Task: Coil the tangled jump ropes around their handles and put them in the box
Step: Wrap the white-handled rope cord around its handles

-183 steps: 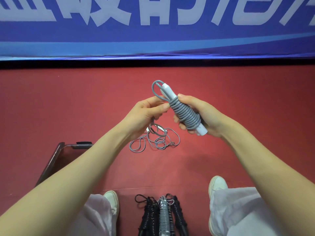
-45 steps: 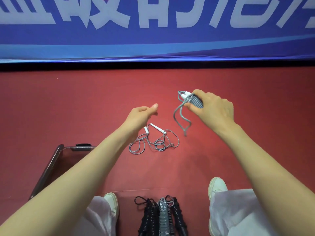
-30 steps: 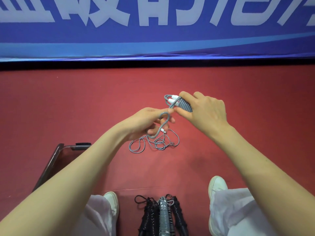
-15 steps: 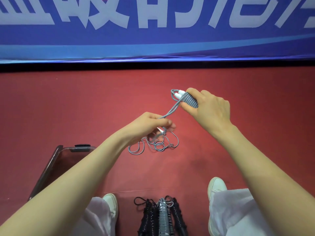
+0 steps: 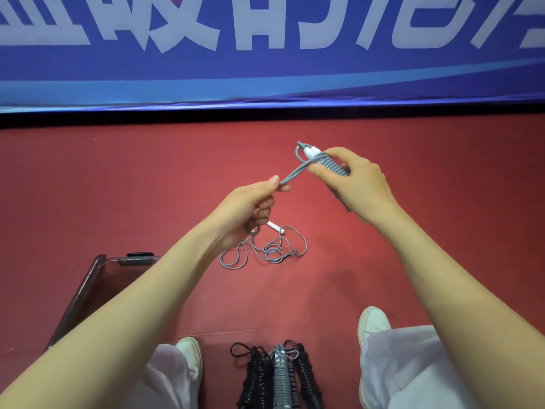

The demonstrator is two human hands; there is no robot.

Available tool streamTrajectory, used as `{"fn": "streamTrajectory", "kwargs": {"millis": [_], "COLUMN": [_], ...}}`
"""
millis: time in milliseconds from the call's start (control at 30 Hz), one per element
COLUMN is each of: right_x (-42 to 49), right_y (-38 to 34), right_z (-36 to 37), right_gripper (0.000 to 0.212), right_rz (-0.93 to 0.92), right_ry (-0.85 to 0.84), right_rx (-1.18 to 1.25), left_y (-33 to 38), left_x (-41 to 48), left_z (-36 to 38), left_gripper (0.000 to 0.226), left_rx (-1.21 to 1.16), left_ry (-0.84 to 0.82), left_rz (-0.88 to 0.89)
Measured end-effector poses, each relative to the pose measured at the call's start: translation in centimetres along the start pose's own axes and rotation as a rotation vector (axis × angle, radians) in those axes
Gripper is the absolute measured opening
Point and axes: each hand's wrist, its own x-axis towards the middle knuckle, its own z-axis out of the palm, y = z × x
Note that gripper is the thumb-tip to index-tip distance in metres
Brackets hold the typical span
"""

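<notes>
Right hand (image 5: 358, 184) grips the coiled grey jump rope (image 5: 331, 166); left hand (image 5: 250, 208) pinches its loose tail (image 5: 293, 175) taut. Wrap snug, then tuck tail under a coil.

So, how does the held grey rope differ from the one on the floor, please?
The held rope is mostly wound round its handles; the floor rope sprawls loose. The left hand and right hand grip the held rope; the floor rope lies free. Both grey, white handles.
</notes>
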Motion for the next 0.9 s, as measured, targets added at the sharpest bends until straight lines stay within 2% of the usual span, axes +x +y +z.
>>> {"fn": "streamTrajectory", "kwargs": {"millis": [100, 167, 267, 333, 433, 500, 533, 600, 733, 800, 900], "right_x": [-0.5, -1.2, -1.9, -2.2, -2.5, -2.8, -2.9, -2.8, -2.8, -3.0, -3.0], "right_y": [-0.8, -1.3, -2.1, -2.4, -2.5, -2.6, -2.6, -2.4, -2.0, -2.0, -2.1], "right_z": [-0.7, -0.9, -0.8, -0.8, -1.2, -1.6, -1.7, -1.7, -0.9, -0.2, 0.7], "right_gripper": [0.018, 0.025, 0.038, 0.046, 0.032, 0.028, 0.027, 0.029, 0.046, 0.056, 0.056], "right_rz": [-0.033, -0.015, -0.014, 0.025, 0.06, 0.054, 0.051, 0.057, 0.075, 0.021, -0.123], "right_ry": [-0.221, -0.386, -0.559, -0.62, -0.689, -0.787, -0.837, -0.906, -0.927, -0.84, -0.506], "right_rx": [0.439, 0.624, 0.752, 0.746, 0.647, 0.549, 0.476, 0.321, 0.131, -0.072, -0.554], "left_y": [0.0, -0.1, 0.1, 0.3, 0.4, 0.5, 0.7, 1.2, 1.5, 1.3, 0.6], "left_x": [0.1, -0.1, -0.4, -0.5, -0.5, -0.4, -0.5, -0.7, -0.8, -0.7, -0.8], "left_z": [-0.7, -0.7, -0.3, -0.6, -1.6, -2.4, -2.7, -2.9, -2.3, -1.5, 0.1], "left_gripper": [0.018, 0.013, 0.018, 0.019, 0.021, 0.024, 0.019, 0.008, 0.008, 0.011, 0.014], "left_rx": [-0.002, 0.103, 0.207, 0.288, 0.399, 0.391, 0.392, 0.445, 0.527, 0.55, 0.555], "left_ry": [-0.06, -0.104, -0.142, -0.131, -0.127, -0.127, -0.134, -0.135, -0.086, -0.014, 0.122], "left_rz": [-0.053, -0.015, 0.064, 0.1, 0.099, 0.078, 0.07, 0.053, 0.066, 0.1, 0.221]}}
